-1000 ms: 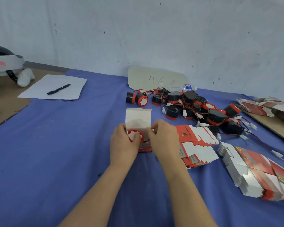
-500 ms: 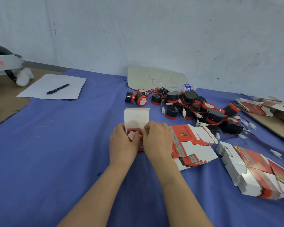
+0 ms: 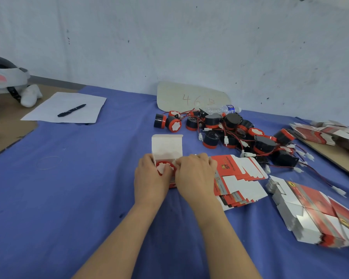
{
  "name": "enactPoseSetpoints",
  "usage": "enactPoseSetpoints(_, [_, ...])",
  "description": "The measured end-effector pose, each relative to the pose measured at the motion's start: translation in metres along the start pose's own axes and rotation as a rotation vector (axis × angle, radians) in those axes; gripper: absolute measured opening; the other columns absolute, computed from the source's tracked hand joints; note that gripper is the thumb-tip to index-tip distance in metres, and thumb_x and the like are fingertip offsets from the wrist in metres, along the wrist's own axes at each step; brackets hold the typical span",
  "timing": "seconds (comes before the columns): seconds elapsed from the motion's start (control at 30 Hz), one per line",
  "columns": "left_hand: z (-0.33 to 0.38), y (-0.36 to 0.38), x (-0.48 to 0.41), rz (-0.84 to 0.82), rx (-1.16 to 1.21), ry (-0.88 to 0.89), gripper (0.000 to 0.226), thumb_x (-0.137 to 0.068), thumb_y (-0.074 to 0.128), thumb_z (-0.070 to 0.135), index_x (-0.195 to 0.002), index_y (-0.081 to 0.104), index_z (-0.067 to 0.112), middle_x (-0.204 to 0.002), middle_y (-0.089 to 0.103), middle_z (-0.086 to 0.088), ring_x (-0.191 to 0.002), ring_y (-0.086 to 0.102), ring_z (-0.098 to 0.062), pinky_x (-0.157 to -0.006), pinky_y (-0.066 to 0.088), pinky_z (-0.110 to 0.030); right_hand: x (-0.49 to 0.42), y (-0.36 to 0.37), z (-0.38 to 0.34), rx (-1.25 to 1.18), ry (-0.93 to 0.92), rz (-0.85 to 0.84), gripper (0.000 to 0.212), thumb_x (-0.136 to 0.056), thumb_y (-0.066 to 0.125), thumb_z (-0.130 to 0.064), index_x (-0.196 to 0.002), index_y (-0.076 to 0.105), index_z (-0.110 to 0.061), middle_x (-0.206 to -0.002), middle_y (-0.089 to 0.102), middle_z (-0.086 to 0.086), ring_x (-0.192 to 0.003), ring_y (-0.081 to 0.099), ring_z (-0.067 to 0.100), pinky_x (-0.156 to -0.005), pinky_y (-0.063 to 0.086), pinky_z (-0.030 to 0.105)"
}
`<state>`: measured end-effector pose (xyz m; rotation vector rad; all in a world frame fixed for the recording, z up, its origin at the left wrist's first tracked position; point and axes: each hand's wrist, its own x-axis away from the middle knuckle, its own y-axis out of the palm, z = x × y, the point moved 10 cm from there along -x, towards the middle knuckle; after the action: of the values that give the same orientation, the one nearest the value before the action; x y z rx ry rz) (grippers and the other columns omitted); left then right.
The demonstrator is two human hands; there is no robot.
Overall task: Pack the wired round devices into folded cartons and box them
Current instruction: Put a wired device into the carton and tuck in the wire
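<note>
Left hand (image 3: 149, 179) and right hand (image 3: 194, 175) both grip the open carton (image 3: 167, 146) on the bench (image 3: 69, 188). The red-rimmed round device (image 3: 163, 168) sits in its mouth, flap up, near the spare devices (image 3: 230, 129).

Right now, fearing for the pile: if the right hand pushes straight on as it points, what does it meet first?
Probably the open carton at its fingertips; the right hand aims left of the pile.
</note>
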<state>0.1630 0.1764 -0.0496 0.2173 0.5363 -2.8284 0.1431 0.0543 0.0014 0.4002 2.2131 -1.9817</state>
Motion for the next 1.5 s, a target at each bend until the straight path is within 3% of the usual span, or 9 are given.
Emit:
enactPoseSetpoints(0.13, [0.001, -0.001, 0.001, 0.010, -0.009, 0.006, 0.020, -0.085, 0.060, 0.023, -0.099, 0.046, 0.020, -0.104, 0.056, 0.001, -0.098, 0.056, -0.022, -0.081, 0.052, -0.045, 0.002, 0.001, 0.002, -0.043, 0.036, -0.014, 0.030, -0.096, 0.040, -0.019, -0.110, 0.066, -0.021, -0.121, 0.042, 0.003, -0.115, 0.037, 0.024, -0.103, 0.026, 0.036])
enactPoseSetpoints(0.27, [0.001, 0.000, 0.000, 0.004, -0.006, -0.001, 0.023, -0.084, 0.061, 0.024, -0.103, 0.048, 0.019, -0.107, 0.057, 0.001, -0.099, 0.056, -0.021, -0.082, 0.052, -0.045, 0.003, -0.012, -0.003, -0.090, 0.005, 0.050, 0.025, -0.097, 0.040, -0.019, -0.104, 0.064, -0.018, -0.106, 0.060, 0.001, -0.105, 0.053, 0.022, -0.096, 0.028, 0.032])
enactPoseSetpoints(0.4, [0.001, 0.000, 0.001, -0.002, -0.015, -0.007, 0.025, -0.085, 0.061, 0.026, -0.105, 0.049, 0.017, -0.109, 0.057, -0.001, -0.099, 0.056, -0.021, -0.082, 0.052, -0.045, 0.005, -0.010, 0.001, -0.340, 0.024, 0.035, 0.026, -0.095, 0.044, -0.012, -0.114, 0.063, -0.013, -0.104, 0.067, 0.006, -0.094, 0.059, 0.022, -0.080, 0.043, 0.029])
enactPoseSetpoints(0.7, [0.003, -0.002, 0.002, 0.004, -0.051, 0.026, 0.020, -0.087, 0.060, 0.024, -0.101, 0.048, 0.015, -0.105, 0.055, -0.003, -0.096, 0.055, -0.023, -0.081, 0.050, -0.046, 0.000, -0.017, 0.044, -0.341, 0.160, 0.171, 0.023, -0.096, 0.047, -0.020, -0.108, 0.067, -0.017, -0.101, 0.068, 0.004, -0.099, 0.052, 0.023, -0.084, 0.044, 0.037])
enactPoseSetpoints(0.9, [0.004, -0.002, 0.002, 0.002, -0.059, 0.025, 0.023, -0.086, 0.061, 0.027, -0.102, 0.048, 0.016, -0.105, 0.054, -0.001, -0.096, 0.055, -0.021, -0.081, 0.052, -0.043, -0.001, -0.018, 0.048, -0.472, 0.188, 0.165, 0.007, -0.093, 0.057, -0.019, -0.091, 0.063, -0.016, -0.088, 0.065, 0.001, -0.078, 0.054, 0.016, -0.060, 0.040, 0.027])
enactPoseSetpoints(1.03, [0.004, -0.002, 0.002, -0.002, -0.062, 0.022, 0.022, -0.086, 0.060, 0.028, -0.101, 0.047, 0.017, -0.106, 0.055, -0.002, -0.095, 0.056, -0.023, -0.081, 0.052, -0.045, 0.000, -0.019, 0.027, -0.480, 0.092, 0.159, 0.009, -0.092, 0.056, -0.015, -0.089, 0.064, -0.013, -0.086, 0.067, 0.001, -0.077, 0.057, 0.015, -0.065, 0.046, 0.027])
enactPoseSetpoints(1.17, [0.003, -0.002, 0.002, -0.004, -0.063, 0.019, 0.023, -0.087, 0.060, 0.028, -0.101, 0.045, 0.020, -0.107, 0.054, -0.001, -0.097, 0.056, -0.022, -0.081, 0.052, -0.045, -0.002, -0.020, 0.028, -0.511, 0.042, 0.122, 0.019, -0.092, 0.054, -0.012, -0.097, 0.073, -0.013, -0.090, 0.069, -0.004, -0.070, 0.054, 0.004, -0.057, 0.037, 0.006])
enactPoseSetpoints(1.33, [0.005, -0.003, 0.001, 0.004, -0.073, 0.029, 0.022, -0.087, 0.060, 0.027, -0.100, 0.044, 0.020, -0.106, 0.054, -0.001, -0.097, 0.055, -0.022, -0.081, 0.052, -0.045, -0.005, -0.016, 0.031, -0.685, 0.074, 0.125, 0.012, -0.091, 0.059, -0.013, -0.096, 0.070, -0.016, -0.081, 0.060, -0.011, -0.069, 0.053, -0.005, -0.058, 0.038, -0.001])
enactPoseSetpoints(1.5, [0.004, -0.002, 0.002, -0.003, -0.070, 0.032, 0.022, -0.088, 0.060, 0.027, -0.100, 0.043, 0.021, -0.108, 0.054, -0.001, -0.099, 0.056, -0.021, -0.081, 0.052, -0.044, -0.006, -0.003, 0.032, -0.826, 0.149, 0.054, 0.011, -0.090, 0.062, -0.017, -0.099, 0.068, -0.014, -0.092, 0.070, -0.001, -0.083, 0.064, 0.010, -0.074, 0.053, 0.018])
